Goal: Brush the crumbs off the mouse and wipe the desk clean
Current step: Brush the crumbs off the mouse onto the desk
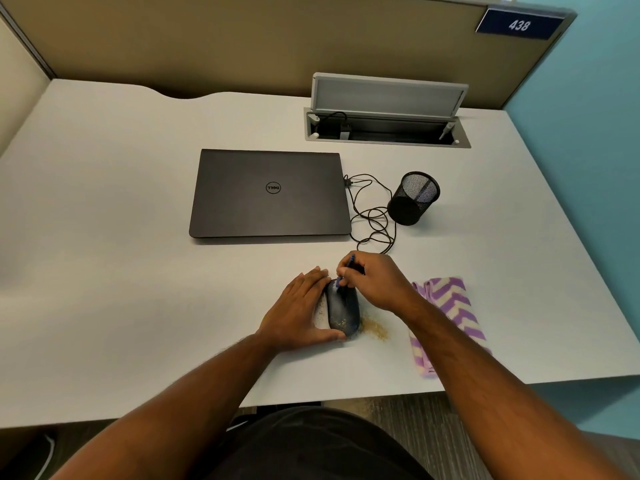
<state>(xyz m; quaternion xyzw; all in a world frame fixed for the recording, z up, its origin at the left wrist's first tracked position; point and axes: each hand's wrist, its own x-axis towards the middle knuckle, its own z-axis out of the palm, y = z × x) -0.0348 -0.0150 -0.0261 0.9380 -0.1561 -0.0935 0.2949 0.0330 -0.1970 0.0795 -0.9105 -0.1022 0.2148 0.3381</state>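
A dark mouse (343,311) lies on the white desk (138,271), near the front edge, with crumbs on its rear part. My left hand (299,313) holds its left side, thumb along the near end. My right hand (374,282) grips a small blue brush (347,270), whose tip touches the mouse's front end. A patch of tan crumbs (375,329) lies on the desk just right of the mouse. A folded purple-and-cream striped cloth (450,313) rests to the right, partly under my right forearm.
A shut dark laptop (270,194) sits behind the mouse. A tangled black cable (372,216) runs from it towards my right hand. A black mesh pen cup (414,197) stands right of the laptop. An open cable box (386,112) is at the back.
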